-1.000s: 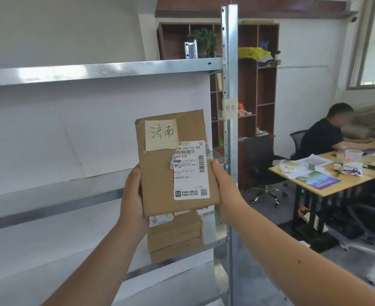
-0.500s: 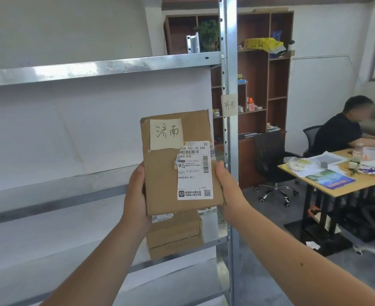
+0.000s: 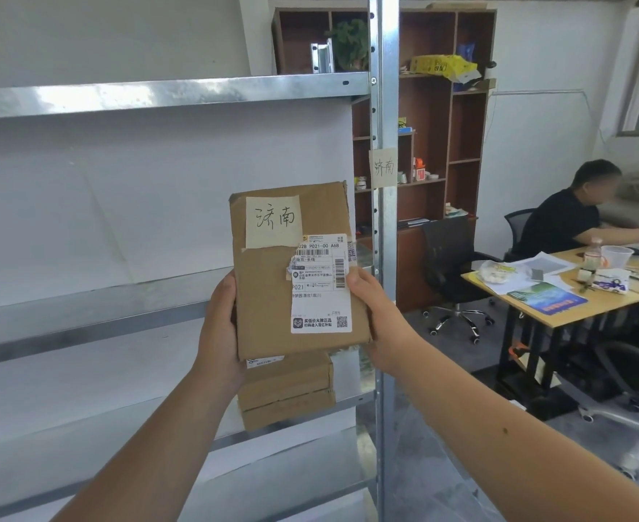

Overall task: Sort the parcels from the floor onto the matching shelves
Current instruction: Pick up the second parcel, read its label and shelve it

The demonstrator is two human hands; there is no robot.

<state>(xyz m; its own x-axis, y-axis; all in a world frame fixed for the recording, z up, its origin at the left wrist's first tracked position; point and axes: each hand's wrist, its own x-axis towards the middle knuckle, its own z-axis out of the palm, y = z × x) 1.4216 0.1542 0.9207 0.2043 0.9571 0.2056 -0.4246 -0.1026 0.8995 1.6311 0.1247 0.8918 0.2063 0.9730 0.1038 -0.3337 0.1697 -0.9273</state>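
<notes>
I hold a flat brown cardboard parcel [image 3: 269, 295] upright in front of the metal shelf rack [image 3: 160, 94]. A cream handwritten tag and a white shipping label are stuck on its face. My left hand [image 3: 220, 325] grips its left edge and my right hand [image 3: 376, 314] grips its right edge. A matching handwritten tag [image 3: 383, 167] is taped to the rack's upright post [image 3: 385, 88], just right of the parcel. Behind and below the held parcel, a second brown parcel [image 3: 288, 393] lies on a lower shelf, partly hidden.
Several grey metal shelves run leftward from the post. Behind the rack stands a brown bookcase [image 3: 442, 126]. At the right, a person in black [image 3: 570, 216] sits at a wooden desk [image 3: 574, 295] with papers, near a black office chair [image 3: 449, 258].
The view has swung slightly left and down, so the desk and seated person sit further right. The parcel stays held upright in both hands at about the same place.
</notes>
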